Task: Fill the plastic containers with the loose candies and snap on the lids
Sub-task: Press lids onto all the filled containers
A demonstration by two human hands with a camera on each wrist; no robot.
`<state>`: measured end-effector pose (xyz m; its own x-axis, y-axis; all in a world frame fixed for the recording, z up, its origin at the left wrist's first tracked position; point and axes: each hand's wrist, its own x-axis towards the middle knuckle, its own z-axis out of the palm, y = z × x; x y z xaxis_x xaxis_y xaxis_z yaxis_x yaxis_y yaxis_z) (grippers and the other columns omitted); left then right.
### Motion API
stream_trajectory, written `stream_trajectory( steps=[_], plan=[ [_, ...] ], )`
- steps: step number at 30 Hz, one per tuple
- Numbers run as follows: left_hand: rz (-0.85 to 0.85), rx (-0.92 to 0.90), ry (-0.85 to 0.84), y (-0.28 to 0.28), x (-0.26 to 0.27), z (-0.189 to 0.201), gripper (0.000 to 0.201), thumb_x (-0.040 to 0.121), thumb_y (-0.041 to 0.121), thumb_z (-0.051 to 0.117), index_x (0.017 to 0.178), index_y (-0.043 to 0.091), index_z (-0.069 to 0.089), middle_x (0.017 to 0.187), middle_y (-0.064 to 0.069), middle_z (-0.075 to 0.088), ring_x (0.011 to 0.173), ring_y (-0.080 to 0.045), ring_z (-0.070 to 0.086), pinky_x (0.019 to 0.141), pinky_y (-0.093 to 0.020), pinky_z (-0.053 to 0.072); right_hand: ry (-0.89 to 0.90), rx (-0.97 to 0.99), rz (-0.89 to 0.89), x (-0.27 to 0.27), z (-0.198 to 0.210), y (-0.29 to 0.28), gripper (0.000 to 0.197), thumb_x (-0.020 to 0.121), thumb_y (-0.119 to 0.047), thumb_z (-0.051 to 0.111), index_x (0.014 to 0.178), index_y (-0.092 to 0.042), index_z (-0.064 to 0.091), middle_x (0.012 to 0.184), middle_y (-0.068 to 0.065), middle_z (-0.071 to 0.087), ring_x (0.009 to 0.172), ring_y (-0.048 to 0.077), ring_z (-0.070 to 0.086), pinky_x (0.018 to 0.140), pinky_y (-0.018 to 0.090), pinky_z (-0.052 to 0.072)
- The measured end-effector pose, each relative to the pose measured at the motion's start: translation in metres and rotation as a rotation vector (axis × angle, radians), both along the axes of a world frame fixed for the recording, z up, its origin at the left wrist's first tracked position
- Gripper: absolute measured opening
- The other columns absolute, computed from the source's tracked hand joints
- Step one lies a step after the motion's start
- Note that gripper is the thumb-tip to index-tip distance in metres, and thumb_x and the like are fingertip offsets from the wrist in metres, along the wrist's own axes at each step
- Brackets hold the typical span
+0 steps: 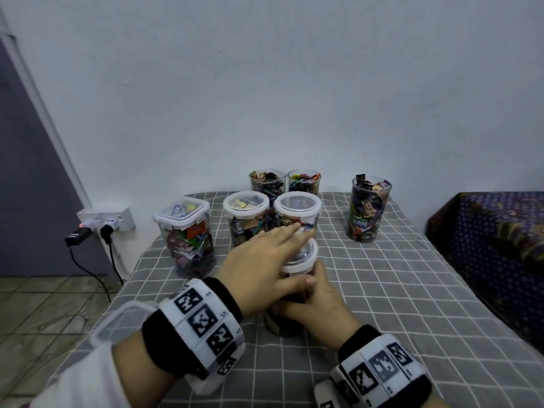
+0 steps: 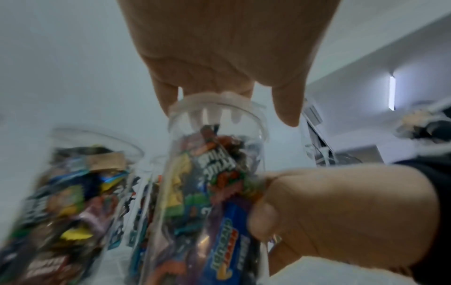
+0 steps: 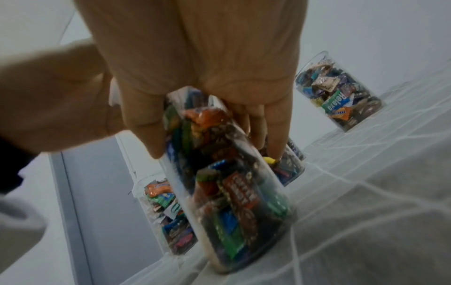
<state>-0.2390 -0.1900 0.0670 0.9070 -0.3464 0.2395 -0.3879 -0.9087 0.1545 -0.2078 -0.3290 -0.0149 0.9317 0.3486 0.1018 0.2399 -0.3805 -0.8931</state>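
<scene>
The round container stands near the front middle of the grey checked counter, packed with wrapped candies. The left hand lies flat over its white-rimmed lid, fingers straight and spread, thumb down the near side; the lid sits on the rim, a little tilted. The right hand wraps the container's body, its grip curled round the clear wall.

Just behind the held container stand two lidded round containers, side by side and close enough to meet the left fingertips' line. Behind those, against the wall, are two open filled containers. Left of the held container is a square lidded container, also full. Well to the right and back stands an open tall container, heaped above its rim. A loose square lid lies at the counter's near left edge, partly hidden by the left wrist band.

Left of the counter, a wall socket carries plugs and trailing black cables. Right of it is a dark patterned cloth.

Readable writing: "Relaxa" on a green wrapper in the open tall container, and part of the same word under the square lid. Wrappers inside the held container carry print too blurred to read surely.
</scene>
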Motion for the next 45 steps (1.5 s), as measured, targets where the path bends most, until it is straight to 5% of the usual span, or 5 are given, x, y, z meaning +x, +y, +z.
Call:
stream_trajectory(
  steps=[7, 10, 19, 25, 45],
  plan=[
    [0.0, -0.282, 0.087, 0.051, -0.005, -0.011, 0.084, 0.056, 0.092, 0.034, 0.132, 0.058, 0.026, 0.145, 0.032, 0.02, 0.13, 0.016, 0.019, 0.106, -0.008, 0.017, -0.042, 0.075, -0.17, 0.016, 0.025, -0.017, 0.024, 0.088, -0.008, 0.049, 0.101, -0.027, 0.056, 0.102, -0.006, 0.064, 0.102, 0.018, 0.058, 0.091, 0.039, 0.046],
    [-0.009, -0.346, 0.106, 0.053, -0.004, -0.018, 0.075, 0.058, 0.086, 0.045, 0.126, 0.061, 0.027, 0.139, 0.039, 0.019, 0.127, 0.022, 0.021, 0.099, 0.004, 0.014, -0.036, 0.226, -0.201, 0.022, 0.043, -0.011, 0.016, 0.09, -0.024, 0.047, 0.098, -0.033, 0.058, 0.099, -0.012, 0.064, 0.1, 0.016, 0.059, 0.087, 0.037, 0.048],
    [-0.009, -0.649, 0.114, 0.048, -0.003, -0.034, 0.06, 0.068, 0.053, 0.064, 0.122, 0.053, 0.04, 0.135, 0.037, 0.029, 0.121, 0.028, 0.027, 0.104, -0.004, 0.026, -0.003, 0.232, -0.1, 0.036, 0.045, 0.006, 0.057, 0.068, -0.059, 0.046, 0.118, -0.037, 0.061, 0.125, -0.007, 0.062, 0.117, 0.014, 0.055, 0.103, 0.044, 0.042],
    [-0.036, -0.665, 0.006, 0.047, 0.0, -0.042, 0.065, 0.065, 0.08, 0.052, 0.124, 0.054, 0.043, 0.137, 0.035, 0.033, 0.125, 0.019, 0.034, 0.104, -0.015, 0.037, -0.026, 0.209, -0.114, 0.04, 0.037, 0.008, 0.066, 0.066, -0.063, 0.041, 0.12, -0.032, 0.061, 0.125, -0.006, 0.062, 0.118, 0.016, 0.054, 0.103, 0.044, 0.041],
    [0.033, -1.032, 0.176, 0.03, 0.002, -0.044, 0.075, 0.049, 0.046, 0.083, 0.115, 0.056, 0.049, 0.117, 0.029, 0.056, 0.107, 0.011, 0.054, 0.08, -0.007, 0.045, -0.002, 0.189, -0.048, 0.043, 0.042, 0.013, 0.016, 0.091, -0.028, 0.043, 0.089, -0.028, 0.059, 0.089, -0.003, 0.062, 0.089, 0.017, 0.059, 0.086, 0.044, 0.048]
  ],
)
